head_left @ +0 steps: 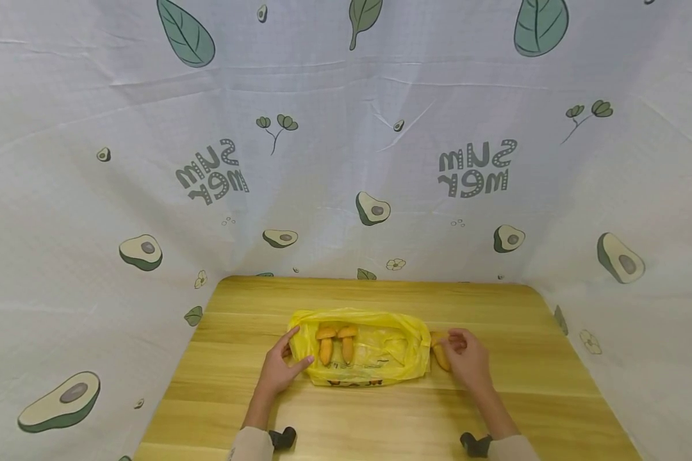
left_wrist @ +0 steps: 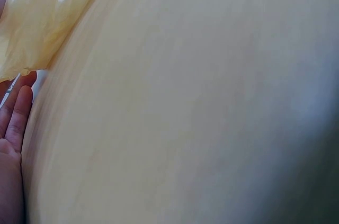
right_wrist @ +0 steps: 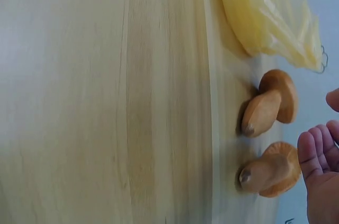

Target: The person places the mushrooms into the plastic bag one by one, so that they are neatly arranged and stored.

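A yellow plastic bag (head_left: 375, 368) lies with its mouth spread wide. Two orange-brown mushrooms (head_left: 325, 351) rest side by side in its left half. My left hand (head_left: 279, 368) holds the bag's left end, thumb and fingers spread about its edge; in the left wrist view, fingers (left_wrist: 20, 113) show below the plastic. Off the bag's right end, my right hand (head_left: 467, 358) hovers by a mushroom (head_left: 441, 355), fingers loosely bent. The right wrist view has two mushrooms on the table, one nearer the bag (right_wrist: 263, 112) and one beside the fingertips (right_wrist: 306, 147).
The wooden table (head_left: 380, 422) stretches around the bag. Behind and on both sides hangs a pale cloth (head_left: 323, 173) printed with avocados and leaves. Dark wrist-camera mounts (head_left: 282, 438) sit at both sleeves.
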The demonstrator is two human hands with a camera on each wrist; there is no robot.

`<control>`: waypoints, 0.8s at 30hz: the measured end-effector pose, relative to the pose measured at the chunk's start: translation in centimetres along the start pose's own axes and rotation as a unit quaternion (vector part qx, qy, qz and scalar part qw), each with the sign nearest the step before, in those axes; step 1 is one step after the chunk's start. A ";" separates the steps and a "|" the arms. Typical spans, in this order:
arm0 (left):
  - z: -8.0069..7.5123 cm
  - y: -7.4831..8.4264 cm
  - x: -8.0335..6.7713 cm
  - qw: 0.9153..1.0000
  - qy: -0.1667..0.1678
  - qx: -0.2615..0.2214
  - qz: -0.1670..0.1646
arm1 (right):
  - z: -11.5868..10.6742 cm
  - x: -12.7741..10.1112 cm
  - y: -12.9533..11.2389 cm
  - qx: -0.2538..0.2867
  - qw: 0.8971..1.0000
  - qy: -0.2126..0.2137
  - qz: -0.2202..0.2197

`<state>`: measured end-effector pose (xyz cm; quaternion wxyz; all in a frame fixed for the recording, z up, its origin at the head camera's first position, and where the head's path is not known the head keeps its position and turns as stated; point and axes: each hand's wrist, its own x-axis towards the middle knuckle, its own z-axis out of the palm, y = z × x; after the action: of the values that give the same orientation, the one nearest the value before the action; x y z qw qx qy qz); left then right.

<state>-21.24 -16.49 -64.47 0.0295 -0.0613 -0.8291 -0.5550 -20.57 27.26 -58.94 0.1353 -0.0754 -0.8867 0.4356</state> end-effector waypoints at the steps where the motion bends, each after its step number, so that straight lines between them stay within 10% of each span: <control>1: 0.0 0.0 0.0 1.000 -0.001 0.000 0.000 | -0.2 0.0 0.1 0.001 1.000 -0.001 0.001; 24: 0.0 0.0 0.0 1.000 0.001 0.000 -0.002 | -1.3 -0.2 2.7 -0.023 0.999 0.021 0.019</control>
<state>-21.27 -16.47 -64.43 0.0291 -0.0589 -0.8290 -0.5554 -19.91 29.82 -60.42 0.1434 -0.1048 -0.8919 0.4158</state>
